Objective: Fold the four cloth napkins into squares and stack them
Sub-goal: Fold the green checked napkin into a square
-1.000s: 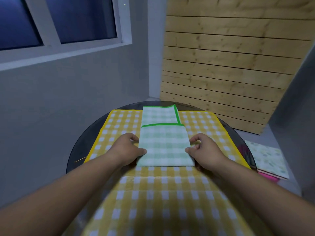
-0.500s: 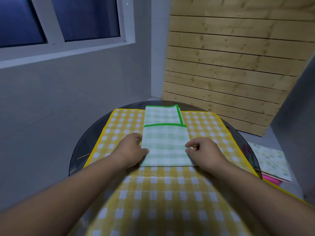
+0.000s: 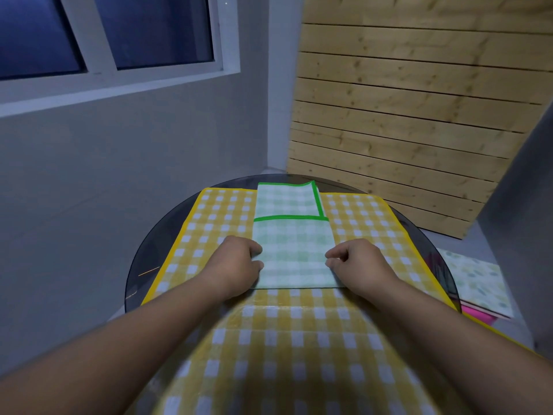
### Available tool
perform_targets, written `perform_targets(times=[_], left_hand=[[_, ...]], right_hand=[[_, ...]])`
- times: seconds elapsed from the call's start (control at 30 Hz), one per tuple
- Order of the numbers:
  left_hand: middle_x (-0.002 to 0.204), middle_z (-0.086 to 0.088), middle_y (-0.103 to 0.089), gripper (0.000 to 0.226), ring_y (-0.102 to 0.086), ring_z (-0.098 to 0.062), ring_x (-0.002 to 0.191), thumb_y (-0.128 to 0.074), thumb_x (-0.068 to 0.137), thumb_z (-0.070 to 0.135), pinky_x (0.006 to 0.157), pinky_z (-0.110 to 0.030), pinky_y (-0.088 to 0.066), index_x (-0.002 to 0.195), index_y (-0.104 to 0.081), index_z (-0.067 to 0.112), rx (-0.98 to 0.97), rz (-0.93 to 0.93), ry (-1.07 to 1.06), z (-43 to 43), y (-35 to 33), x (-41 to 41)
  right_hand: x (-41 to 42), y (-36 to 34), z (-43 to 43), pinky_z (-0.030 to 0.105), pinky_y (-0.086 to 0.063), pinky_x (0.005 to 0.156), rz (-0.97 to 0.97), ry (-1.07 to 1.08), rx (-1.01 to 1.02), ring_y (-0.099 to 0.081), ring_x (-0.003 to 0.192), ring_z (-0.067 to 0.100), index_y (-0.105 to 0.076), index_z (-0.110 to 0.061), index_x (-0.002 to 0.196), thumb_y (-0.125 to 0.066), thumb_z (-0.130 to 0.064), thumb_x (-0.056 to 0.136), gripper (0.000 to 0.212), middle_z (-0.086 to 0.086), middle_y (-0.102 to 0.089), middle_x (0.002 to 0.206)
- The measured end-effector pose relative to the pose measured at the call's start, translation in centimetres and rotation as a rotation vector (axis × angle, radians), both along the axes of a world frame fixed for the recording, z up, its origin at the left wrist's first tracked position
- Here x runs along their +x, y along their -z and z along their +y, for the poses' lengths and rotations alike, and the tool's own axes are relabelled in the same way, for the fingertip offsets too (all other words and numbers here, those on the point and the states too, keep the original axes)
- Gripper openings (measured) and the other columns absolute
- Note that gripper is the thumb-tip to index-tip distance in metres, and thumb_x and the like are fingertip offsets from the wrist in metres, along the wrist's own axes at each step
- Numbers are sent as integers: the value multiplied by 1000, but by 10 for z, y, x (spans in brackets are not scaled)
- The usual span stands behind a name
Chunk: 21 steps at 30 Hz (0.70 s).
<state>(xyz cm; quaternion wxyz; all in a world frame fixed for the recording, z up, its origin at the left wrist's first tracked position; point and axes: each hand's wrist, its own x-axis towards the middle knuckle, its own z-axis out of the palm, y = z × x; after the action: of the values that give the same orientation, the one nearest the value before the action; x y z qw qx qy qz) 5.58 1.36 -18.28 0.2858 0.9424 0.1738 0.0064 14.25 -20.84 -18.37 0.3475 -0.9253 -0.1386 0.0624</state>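
A green checked napkin lies folded into a long strip on top of a spread yellow checked napkin, with its near half doubled over and a green hem line across the middle. My left hand pinches the strip's left edge, fingers curled. On the opposite edge, my right hand pinches in the same way. The far half of the green napkin shows its green border.
Both napkins rest on a round dark glass table. To the right, lower than the table, lie a pale patterned cloth over something pink. Behind stand a grey wall and a wooden slat panel.
Both hands have crept slightly forward along the green napkin's side edges, keeping their pinch. The folded napkin itself lies where it was.
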Motion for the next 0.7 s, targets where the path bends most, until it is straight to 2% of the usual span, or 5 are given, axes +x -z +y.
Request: perform_targets(times=[0.23, 0.33, 0.43, 0.53, 0.7], left_hand=[[155, -12, -29, 44, -21, -29, 145, -39, 99, 52, 117, -41, -24, 124, -56, 20, 389, -14, 280, -20, 0, -10], [167, -7, 4, 64, 13, -20, 153, -21, 103, 55, 125, -40, 2, 158, -15, 24, 354, 108, 378, -18, 16, -12], [165, -1, 20, 65, 27, -16, 148, -11, 102, 55, 123, -39, 11, 158, 7, 27, 411, 127, 370, -20, 27, -12], [164, -1, 22, 65, 29, -16, 148, -9, 102, 55, 123, -41, 12, 158, 10, 27, 438, 152, 375, -21, 26, -11], [163, 1, 23, 65, 29, -15, 148, -8, 101, 57, 123, -44, 12, 157, 12, 30, 445, 170, 380, -19, 25, -12]], right_hand=[[-1, 2, 1, 32, -49, 96, -24, -9, -52, -60, 114, 16, -72, -20, 111, -62, -24, 92, 22, -5, -67, 121], [-4, 1, 1, 29, -49, 86, -39, -19, -78, -61, 104, 15, -71, -22, 115, -63, -30, 91, 26, -7, -64, 107], [-14, 1, 3, 35, -48, 92, -218, -41, -275, -50, 120, 20, -62, -32, 120, -61, -54, 85, 41, -1, -47, 134], [-29, 5, 10, 43, -19, 116, -383, -176, -449, -9, 148, 27, -39, -38, 142, -42, -66, 88, 62, 5, -9, 163], [-37, 21, 13, 46, 14, 120, -158, -324, -539, 26, 148, 21, 0, -40, 155, -13, -64, 96, 65, -2, 19, 163]])
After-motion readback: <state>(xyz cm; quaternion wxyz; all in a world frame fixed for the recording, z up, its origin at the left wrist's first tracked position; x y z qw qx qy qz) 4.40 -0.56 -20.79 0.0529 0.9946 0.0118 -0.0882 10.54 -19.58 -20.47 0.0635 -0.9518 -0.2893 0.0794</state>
